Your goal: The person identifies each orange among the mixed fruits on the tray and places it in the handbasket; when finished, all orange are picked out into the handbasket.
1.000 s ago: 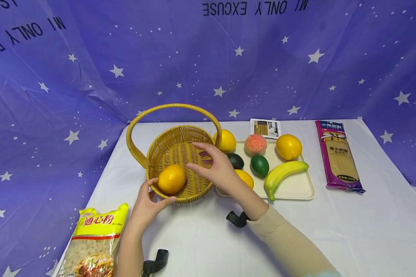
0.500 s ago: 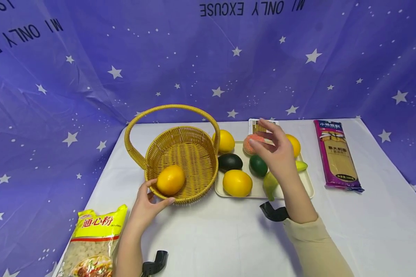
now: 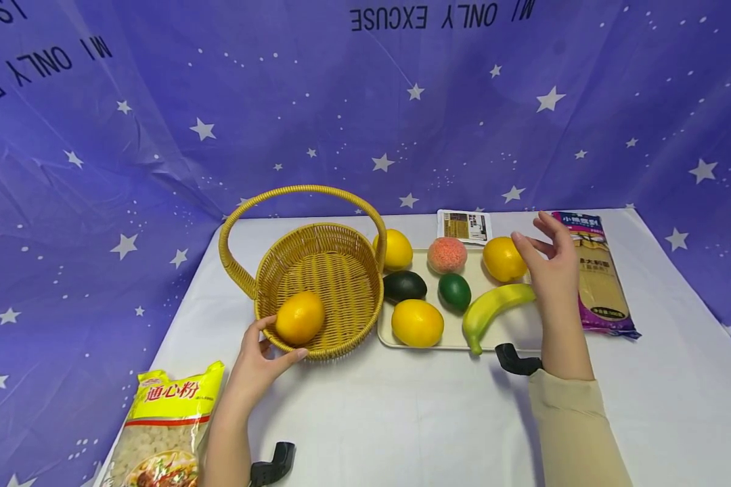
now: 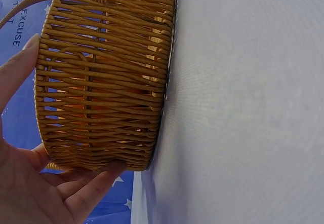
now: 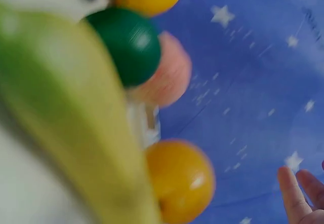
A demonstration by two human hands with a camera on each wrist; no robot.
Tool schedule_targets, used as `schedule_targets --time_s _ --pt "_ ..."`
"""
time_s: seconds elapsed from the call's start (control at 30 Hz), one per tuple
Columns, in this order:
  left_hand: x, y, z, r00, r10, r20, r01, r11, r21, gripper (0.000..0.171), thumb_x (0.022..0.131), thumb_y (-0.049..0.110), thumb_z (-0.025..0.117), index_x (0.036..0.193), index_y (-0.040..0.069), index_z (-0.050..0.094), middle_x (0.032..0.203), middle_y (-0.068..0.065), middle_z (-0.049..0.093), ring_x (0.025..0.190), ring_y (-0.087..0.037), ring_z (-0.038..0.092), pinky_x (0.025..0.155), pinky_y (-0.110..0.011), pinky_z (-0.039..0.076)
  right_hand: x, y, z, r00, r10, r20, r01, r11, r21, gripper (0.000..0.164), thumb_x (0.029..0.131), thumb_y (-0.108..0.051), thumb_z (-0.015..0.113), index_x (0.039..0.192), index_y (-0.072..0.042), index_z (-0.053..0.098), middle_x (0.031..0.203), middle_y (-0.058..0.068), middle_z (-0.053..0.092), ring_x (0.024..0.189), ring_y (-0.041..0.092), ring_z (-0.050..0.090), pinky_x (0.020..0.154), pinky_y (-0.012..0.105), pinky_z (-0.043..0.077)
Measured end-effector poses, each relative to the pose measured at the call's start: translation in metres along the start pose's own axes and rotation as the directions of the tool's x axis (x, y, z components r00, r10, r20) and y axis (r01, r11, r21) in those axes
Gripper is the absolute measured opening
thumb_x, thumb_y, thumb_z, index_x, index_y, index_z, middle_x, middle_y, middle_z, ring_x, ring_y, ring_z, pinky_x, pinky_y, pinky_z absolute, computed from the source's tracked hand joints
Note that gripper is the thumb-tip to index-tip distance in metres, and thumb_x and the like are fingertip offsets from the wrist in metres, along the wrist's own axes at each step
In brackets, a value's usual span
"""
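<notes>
My left hand (image 3: 258,368) holds the near-left rim of a wicker basket (image 3: 353,297), its thumb at the front rim. In the left wrist view the fingers (image 4: 83,196) lie against the basket's woven side. An orange (image 3: 301,317) rests inside the basket, close to that hand. My right hand (image 3: 554,264) holds nothing and hovers over the right end of a cream tray (image 3: 451,339), fingers parted. Nearest to it are a yellow-orange fruit (image 3: 503,259) and a banana (image 3: 493,311). In the right wrist view its fingertips (image 5: 288,183) are apart from the fruit.
The tray also bears a pink round fruit (image 3: 447,255), a green fruit (image 3: 454,292), a dark avocado-like fruit (image 3: 405,286) and two yellow ones. A spaghetti pack (image 3: 603,284) lies right, a white sachet (image 3: 464,226) behind, a macaroni bag (image 3: 167,426) front left.
My right hand has moved right, from over the basket across the tray to its right end. The left hand, basket and orange have stayed in place.
</notes>
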State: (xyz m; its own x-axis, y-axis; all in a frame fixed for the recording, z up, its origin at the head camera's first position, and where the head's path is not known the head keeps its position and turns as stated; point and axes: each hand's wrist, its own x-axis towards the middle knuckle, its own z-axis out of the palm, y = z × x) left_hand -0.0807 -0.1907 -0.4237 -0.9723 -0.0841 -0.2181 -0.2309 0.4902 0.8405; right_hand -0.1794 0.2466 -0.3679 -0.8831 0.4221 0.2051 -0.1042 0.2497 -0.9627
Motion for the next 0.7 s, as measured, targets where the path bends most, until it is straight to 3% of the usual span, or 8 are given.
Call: schedule_targets --time_s 0.17,0.33,0.5,0.7 --pt "0.000 -0.001 0.000 1.000 0.003 -0.001 -0.003 1.000 -0.007 0.095 0.072 0.047 0.077 0.143 0.015 0.024 0.151 -0.017 0.013 0.132 -0.041 0.030 0.105 -0.050 0.034 0.015 0.025 -0.007 0.992 0.119 -0.033 -0.121 0.991 -0.063 0.061 0.082 -0.041 0.069 0.138 -0.032 0.044 0.140 0.001 0.044 0.107 0.015 0.052 0.092 0.023 0.047" --pt "0.000 -0.001 0.000 1.000 -0.003 -0.002 0.003 1.000 -0.012 0.095 0.071 0.048 0.077 0.143 0.016 0.023 0.151 -0.017 0.014 0.132 -0.041 0.030 0.104 -0.051 0.034 0.024 0.041 -0.009 0.979 0.202 0.019 -0.195 0.964 -0.178 0.074 0.081 -0.052 0.064 0.144 -0.027 0.034 0.147 0.003 0.036 0.119 0.026 0.047 0.100 0.034 0.042" --pt "0.000 -0.001 0.000 1.000 0.001 -0.001 -0.001 1.000 -0.011 0.095 0.071 0.048 0.077 0.143 0.016 0.023 0.151 -0.016 0.014 0.132 -0.041 0.029 0.105 -0.049 0.033 0.028 0.056 -0.008 0.972 0.212 0.099 -0.177 0.942 -0.284 0.084 0.082 -0.055 0.061 0.148 -0.016 0.025 0.150 0.011 0.029 0.124 0.040 0.041 0.105 0.049 0.034" --pt "0.000 -0.002 0.000 1.000 -0.001 0.004 0.001 1.000 -0.013 0.095 0.072 0.048 0.077 0.143 0.017 0.023 0.151 -0.017 0.012 0.132 -0.042 0.028 0.105 -0.050 0.033 0.029 0.071 -0.004 0.964 0.230 0.132 -0.169 0.916 -0.363 0.089 0.081 -0.059 0.059 0.148 -0.012 0.024 0.149 0.017 0.027 0.127 0.043 0.036 0.105 0.053 0.031"
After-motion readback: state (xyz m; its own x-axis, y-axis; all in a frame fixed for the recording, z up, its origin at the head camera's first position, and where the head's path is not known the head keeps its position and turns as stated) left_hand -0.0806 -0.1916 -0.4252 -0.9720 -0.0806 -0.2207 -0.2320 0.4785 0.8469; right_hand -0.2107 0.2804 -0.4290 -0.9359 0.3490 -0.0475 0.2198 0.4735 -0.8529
